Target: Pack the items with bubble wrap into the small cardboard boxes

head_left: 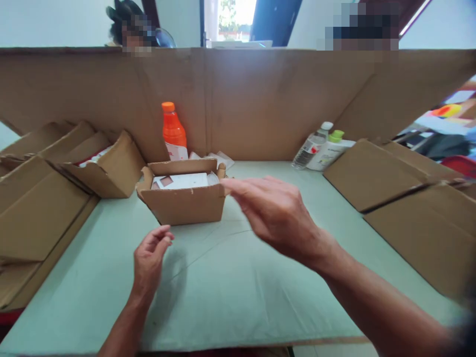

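Note:
In the middle of the table stands a small open cardboard box (186, 207), with white printed cartons (182, 181) and a bit of clear plastic inside. My right hand (275, 210) reaches in from the right, fingers stretched out, its fingertips at the box's right edge; I cannot tell whether they touch. It is slightly blurred and no object shows in it. My left hand (148, 253) hovers over the table just in front of the box, fingers loosely curled and thumb a little apart, with nothing visible in it.
Cardboard boxes (40, 208) crowd the left, one (107, 168) holding white items. More cardboard boxes (372, 173) line the right. An orange bottle (174, 130), a clear water bottle (312, 146) and a white bottle (329, 153) stand or lean near a tall cardboard partition (253, 104). People are behind it.

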`<state>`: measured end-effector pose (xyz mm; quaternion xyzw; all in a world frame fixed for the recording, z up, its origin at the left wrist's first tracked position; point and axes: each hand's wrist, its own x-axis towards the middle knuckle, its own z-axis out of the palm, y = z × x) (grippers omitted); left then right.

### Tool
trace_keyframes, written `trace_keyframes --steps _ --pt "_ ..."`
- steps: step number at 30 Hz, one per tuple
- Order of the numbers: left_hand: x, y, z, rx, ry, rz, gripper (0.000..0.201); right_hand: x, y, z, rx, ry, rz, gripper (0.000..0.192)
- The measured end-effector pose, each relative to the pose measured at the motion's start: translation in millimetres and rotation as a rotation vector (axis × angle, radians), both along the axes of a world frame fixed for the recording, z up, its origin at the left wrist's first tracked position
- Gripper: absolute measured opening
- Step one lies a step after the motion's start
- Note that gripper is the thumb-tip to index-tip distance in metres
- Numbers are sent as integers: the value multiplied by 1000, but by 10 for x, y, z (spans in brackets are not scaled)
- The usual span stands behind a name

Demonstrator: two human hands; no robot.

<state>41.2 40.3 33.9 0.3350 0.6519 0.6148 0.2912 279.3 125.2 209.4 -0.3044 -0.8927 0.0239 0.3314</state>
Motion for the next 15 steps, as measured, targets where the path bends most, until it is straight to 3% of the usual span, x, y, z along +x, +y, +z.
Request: trace_keyframes --steps 3,5,7,9,12,15 --pt "-297 39 69 71 85 196 45 221 462 -666 -348 101 -210 33" --pt "-408 140 80 64 119 206 55 206 646 -1058 -556 91 -216 47" --pt "-450 290 71 53 113 150 64 46 729 -1294 -664 62 -176 58" --pt "-451 450 58 92 74 75 63 -194 762 -1372 -692 38 -146 59" --pt "-391 609 57 154 27 42 55 -432 765 -1343 -668 5 -181 51" --pt "-170 579 53 125 7 27 53 -216 657 -1382 -586 -20 -256 37"
